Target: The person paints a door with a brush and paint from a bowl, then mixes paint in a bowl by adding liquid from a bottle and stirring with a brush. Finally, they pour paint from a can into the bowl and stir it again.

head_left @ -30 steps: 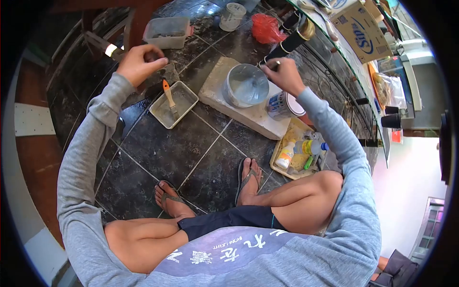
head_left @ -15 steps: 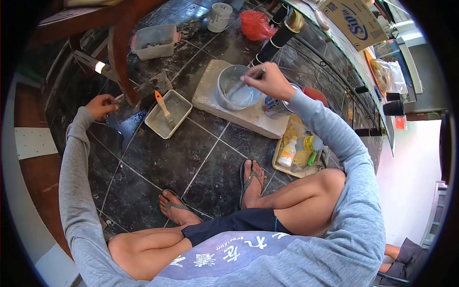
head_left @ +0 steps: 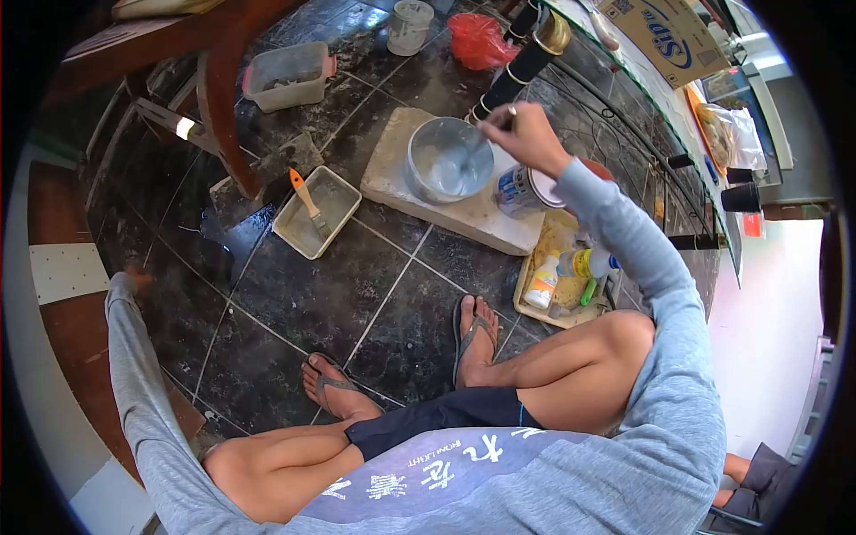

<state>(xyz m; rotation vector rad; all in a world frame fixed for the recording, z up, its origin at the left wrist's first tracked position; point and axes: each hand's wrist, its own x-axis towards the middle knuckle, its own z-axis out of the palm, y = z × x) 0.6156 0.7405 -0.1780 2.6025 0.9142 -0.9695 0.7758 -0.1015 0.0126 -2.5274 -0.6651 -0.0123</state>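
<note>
My right hand (head_left: 524, 138) is closed at the right rim of a clear plastic tub (head_left: 448, 160) that holds some whitish liquid. Its fingers pinch a slim handle that slants down into the tub; what its lower end is, I cannot tell. Beside the tub stands a paint can (head_left: 524, 191), below my right wrist. Out at the left, my left hand (head_left: 138, 282) hangs low over the dark tiles, small and dim, with its fingers mostly hidden. A paintbrush (head_left: 308, 201) with an orange handle rests in a shallow white tray (head_left: 283, 225) between my hands.
The tub and can sit on a pale stone block (head_left: 383, 174). A yellowish tray (head_left: 560, 312) with bottles lies near my right knee. Wooden furniture legs (head_left: 223, 125) rise at upper left. Behind are a lidless plastic box (head_left: 287, 78), a bucket (head_left: 410, 28) and a red bag (head_left: 481, 40).
My left hand has drawn back from the wooden leg, down and to the left. My right hand has shifted right and slightly up, from over the tub to its rim.
</note>
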